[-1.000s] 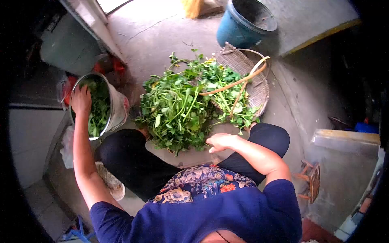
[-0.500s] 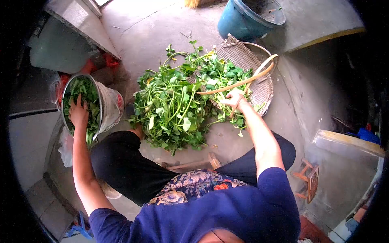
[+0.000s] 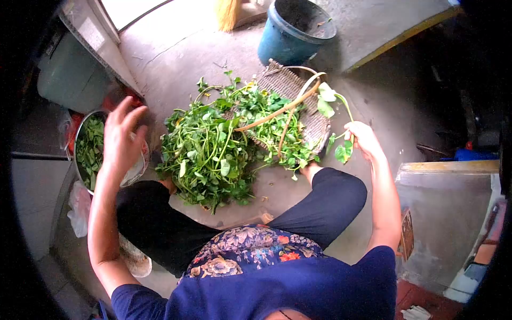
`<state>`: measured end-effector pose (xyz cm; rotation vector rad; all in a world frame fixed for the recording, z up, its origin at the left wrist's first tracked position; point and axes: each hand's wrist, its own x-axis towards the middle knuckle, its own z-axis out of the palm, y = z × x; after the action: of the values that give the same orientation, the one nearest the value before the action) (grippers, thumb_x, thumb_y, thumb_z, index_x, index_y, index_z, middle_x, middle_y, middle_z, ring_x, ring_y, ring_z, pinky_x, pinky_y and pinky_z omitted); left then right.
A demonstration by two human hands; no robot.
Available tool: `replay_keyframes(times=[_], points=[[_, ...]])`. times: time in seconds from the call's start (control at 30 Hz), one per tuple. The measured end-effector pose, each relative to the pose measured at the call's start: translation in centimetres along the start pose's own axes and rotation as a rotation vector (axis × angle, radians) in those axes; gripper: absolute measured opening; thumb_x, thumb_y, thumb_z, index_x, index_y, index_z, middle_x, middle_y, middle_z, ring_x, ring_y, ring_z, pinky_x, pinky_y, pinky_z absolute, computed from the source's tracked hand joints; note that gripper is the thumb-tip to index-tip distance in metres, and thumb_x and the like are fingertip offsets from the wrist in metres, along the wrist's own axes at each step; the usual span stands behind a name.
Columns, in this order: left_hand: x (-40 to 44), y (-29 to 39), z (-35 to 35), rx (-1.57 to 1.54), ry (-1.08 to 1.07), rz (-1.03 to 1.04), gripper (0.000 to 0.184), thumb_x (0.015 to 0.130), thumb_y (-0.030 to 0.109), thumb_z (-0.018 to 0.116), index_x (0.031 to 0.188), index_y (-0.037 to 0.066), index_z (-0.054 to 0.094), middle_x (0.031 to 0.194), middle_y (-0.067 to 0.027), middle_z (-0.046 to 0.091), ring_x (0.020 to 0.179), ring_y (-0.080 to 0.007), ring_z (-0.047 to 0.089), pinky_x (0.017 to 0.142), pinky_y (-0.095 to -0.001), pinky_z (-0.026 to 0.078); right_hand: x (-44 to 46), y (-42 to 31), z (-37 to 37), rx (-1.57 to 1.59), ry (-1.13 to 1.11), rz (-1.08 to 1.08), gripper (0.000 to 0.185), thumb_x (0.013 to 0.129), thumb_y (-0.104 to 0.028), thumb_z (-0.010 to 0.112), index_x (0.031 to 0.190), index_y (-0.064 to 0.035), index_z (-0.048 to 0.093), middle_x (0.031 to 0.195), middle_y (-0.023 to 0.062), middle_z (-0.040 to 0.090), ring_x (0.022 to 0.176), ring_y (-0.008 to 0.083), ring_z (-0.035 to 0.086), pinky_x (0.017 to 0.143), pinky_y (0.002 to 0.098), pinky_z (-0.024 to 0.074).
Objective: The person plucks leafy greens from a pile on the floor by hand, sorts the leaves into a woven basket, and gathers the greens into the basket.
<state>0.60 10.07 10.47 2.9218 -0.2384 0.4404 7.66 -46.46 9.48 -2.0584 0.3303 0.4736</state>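
Note:
My right hand pinches a leafy green stem, raised at the right of the woven basket. In the air beside the leaf-filled pail, my left hand has its fingers spread and holds nothing. Torn green leaves lie inside that pail, partly hidden behind my hand and forearm. Between my legs a big heap of leafy stems rests on the floor. More greens spill over the flat woven basket, whose curved handle arches above them.
A blue bucket with dark contents stands beyond the basket. At the left is a large grey-green tub, with a plastic bag below the pail. A broom leans at the top, and a small wooden stool is at the right.
My left hand has come up out of the pail and opened. My right hand has moved right, away from the basket, lifting a leafy stem. The view has shifted slightly.

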Motion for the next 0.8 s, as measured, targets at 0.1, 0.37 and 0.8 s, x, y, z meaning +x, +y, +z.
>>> replay_keyframes(times=[0.1, 0.37, 0.8], points=[[0.6, 7.1, -2.7, -0.162, -0.077, 0.207, 0.04, 0.071, 0.003, 0.062, 0.111, 0.008, 0.059, 0.123, -0.0155, 0.051, 0.115, -0.0346, 0.048, 0.102, -0.0506, 0.031, -4.0, -0.3, 0.9, 0.204, -0.037, -0.081, 0.019, 0.09, -0.02, 0.052, 0.096, -0.0034, 0.058, 0.072, 0.0013, 0.058, 0.066, 0.0102, 0.056, 0.058, 0.0252, 0.0444], [-2.7, 17.6, -1.3, -0.635, -0.235, 0.582, 0.036, 0.067, 0.011, 0.068, 0.102, 0.015, 0.063, 0.108, -0.0075, 0.058, 0.106, -0.0271, 0.054, 0.098, -0.0501, 0.037, -3.2, -3.3, 11.0, -0.188, -0.381, -0.429, 0.041, 0.085, -0.026, 0.058, 0.117, 0.0, 0.054, 0.105, 0.014, 0.063, 0.1, 0.0223, 0.059, 0.088, 0.0348, 0.0453], [-2.9, 15.3, 7.3, -0.635, -0.578, 0.58, 0.039, 0.071, 0.018, 0.056, 0.109, 0.008, 0.059, 0.1, -0.0092, 0.061, 0.092, -0.0235, 0.059, 0.084, -0.0352, 0.046, 24.1, 22.7, 14.7, -0.376, 0.134, 0.285, 0.061, 0.073, -0.037, 0.069, 0.117, 0.0027, 0.053, 0.113, 0.0225, 0.057, 0.107, 0.0305, 0.054, 0.092, 0.0377, 0.0419]])
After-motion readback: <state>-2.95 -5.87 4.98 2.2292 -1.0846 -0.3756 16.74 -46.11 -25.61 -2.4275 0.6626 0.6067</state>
